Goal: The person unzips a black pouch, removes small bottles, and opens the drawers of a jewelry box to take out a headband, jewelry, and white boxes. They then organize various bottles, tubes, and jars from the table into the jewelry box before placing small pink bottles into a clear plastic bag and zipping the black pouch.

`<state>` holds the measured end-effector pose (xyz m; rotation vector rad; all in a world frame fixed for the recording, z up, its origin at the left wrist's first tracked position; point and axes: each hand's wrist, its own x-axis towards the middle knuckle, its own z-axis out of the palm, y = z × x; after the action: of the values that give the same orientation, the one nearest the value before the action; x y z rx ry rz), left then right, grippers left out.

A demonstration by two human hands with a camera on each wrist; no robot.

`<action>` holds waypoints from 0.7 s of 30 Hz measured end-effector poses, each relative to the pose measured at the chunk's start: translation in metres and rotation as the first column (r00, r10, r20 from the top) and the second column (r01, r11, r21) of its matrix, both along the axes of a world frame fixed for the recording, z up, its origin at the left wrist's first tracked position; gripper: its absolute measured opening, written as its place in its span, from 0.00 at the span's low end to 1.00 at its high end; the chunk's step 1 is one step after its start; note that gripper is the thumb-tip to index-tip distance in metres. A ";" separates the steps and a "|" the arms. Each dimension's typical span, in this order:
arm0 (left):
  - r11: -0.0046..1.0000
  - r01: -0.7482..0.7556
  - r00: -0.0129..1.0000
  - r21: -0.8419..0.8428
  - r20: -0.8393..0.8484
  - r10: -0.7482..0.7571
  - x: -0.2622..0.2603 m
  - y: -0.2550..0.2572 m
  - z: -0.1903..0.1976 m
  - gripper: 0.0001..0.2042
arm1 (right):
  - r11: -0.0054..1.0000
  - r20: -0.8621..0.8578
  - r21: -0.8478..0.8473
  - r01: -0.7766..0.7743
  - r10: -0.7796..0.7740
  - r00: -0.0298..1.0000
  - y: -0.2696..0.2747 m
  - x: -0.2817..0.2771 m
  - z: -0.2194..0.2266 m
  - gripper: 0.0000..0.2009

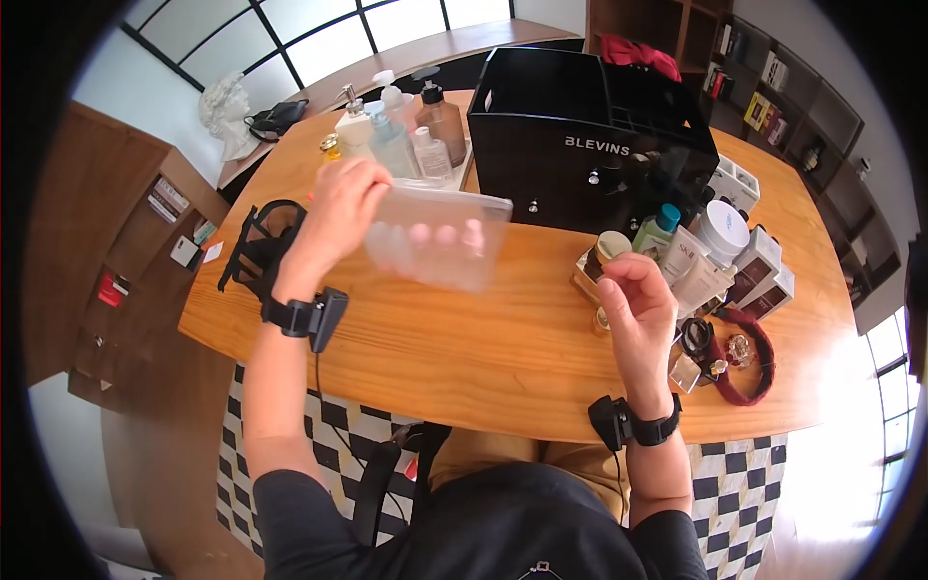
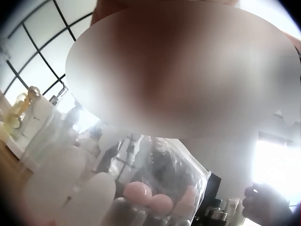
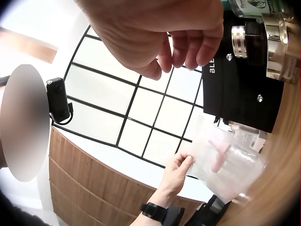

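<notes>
My left hand [image 1: 340, 213] pinches the top left corner of a clear zip pouch [image 1: 440, 208], which hangs tilted above the table. Inside it show small clear bottles with pink tops [image 2: 138, 192] and white rounded pieces [image 2: 91, 200]. On the right, my right hand [image 1: 640, 314] hovers by a gold-lidded jar [image 1: 611, 246], its fingers loosely curled with nothing between them in the right wrist view. Beyond both hands stands a glossy black organizer box [image 1: 541, 164] marked BLEVINS.
Pump bottles [image 1: 442, 121] crowd a tray at the back left, near a black strappy item [image 1: 253, 253]. To the right stand a green bottle [image 1: 657, 232], tubes, a white-lidded jar [image 1: 723, 227] and boxes. A red headband [image 1: 759, 372] lies near the wooden table's [image 1: 464, 367] right edge.
</notes>
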<state>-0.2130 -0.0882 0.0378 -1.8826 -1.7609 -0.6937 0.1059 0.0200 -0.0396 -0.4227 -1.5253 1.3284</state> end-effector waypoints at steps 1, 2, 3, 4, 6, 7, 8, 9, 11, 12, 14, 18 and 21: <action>1.000 -0.024 0.999 -0.010 -0.022 0.024 -0.015 0.001 -0.001 0.01 | 1.000 0.005 0.006 -0.005 0.005 1.000 -0.001 0.000 0.000 0.07; 0.999 -0.048 0.998 -0.018 -0.043 0.047 -0.029 0.001 -0.002 0.01 | 1.000 0.011 0.014 -0.009 0.009 1.000 -0.002 -0.001 -0.001 0.07; 0.997 -0.072 0.997 -0.017 -0.006 0.072 -0.041 0.002 -0.002 0.01 | 1.000 0.017 0.022 -0.013 0.013 1.000 -0.002 -0.001 -0.001 0.07; 0.995 -0.094 0.995 -0.016 0.032 0.094 -0.052 0.003 -0.003 0.01 | 1.000 0.018 0.019 -0.016 0.015 1.000 -0.002 -0.001 -0.001 0.07; 0.992 -0.127 0.990 0.001 0.060 0.127 -0.072 0.006 -0.004 0.01 | 1.000 0.022 0.017 -0.017 0.017 1.000 -0.002 0.000 0.000 0.06; 0.991 -0.133 0.987 0.010 0.091 0.131 -0.081 0.009 -0.005 0.01 | 1.000 0.023 0.015 -0.011 0.010 1.000 -0.002 0.000 0.000 0.06; 0.990 -0.138 0.983 0.018 0.123 0.135 -0.089 0.012 -0.005 0.01 | 1.000 0.025 0.012 -0.004 0.003 1.000 -0.001 0.000 -0.001 0.06; 0.989 -0.145 0.978 0.024 0.155 0.139 -0.096 0.015 -0.004 0.01 | 1.000 0.028 0.009 0.002 -0.003 1.000 -0.001 0.000 -0.001 0.05; 0.984 -0.176 0.972 0.021 0.160 0.170 -0.110 0.017 -0.004 0.02 | 1.000 0.030 0.016 0.005 -0.005 1.000 -0.001 0.000 0.000 0.05; 0.981 -0.191 0.969 0.024 0.162 0.185 -0.117 0.019 -0.006 0.03 | 1.000 0.033 0.021 0.002 -0.002 0.999 -0.001 -0.001 -0.001 0.05; 0.971 -0.236 0.967 0.036 0.107 0.231 -0.122 0.024 -0.013 0.06 | 1.000 0.033 0.021 -0.006 0.006 0.999 -0.002 0.000 -0.001 0.05; 0.950 -0.312 0.950 0.024 0.011 0.311 -0.117 0.024 -0.040 0.13 | 0.997 0.039 0.081 -0.001 -0.002 0.999 -0.001 0.000 -0.002 0.04; 0.942 -0.329 0.944 0.061 0.023 0.328 -0.115 0.028 -0.047 0.15 | 0.995 0.038 0.099 0.005 -0.009 0.999 -0.002 -0.001 -0.002 0.04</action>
<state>-0.3281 -0.0599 -0.0091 -1.4927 -1.9729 -0.6256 0.1053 0.0179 -0.0418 -0.3917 -1.6128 1.2397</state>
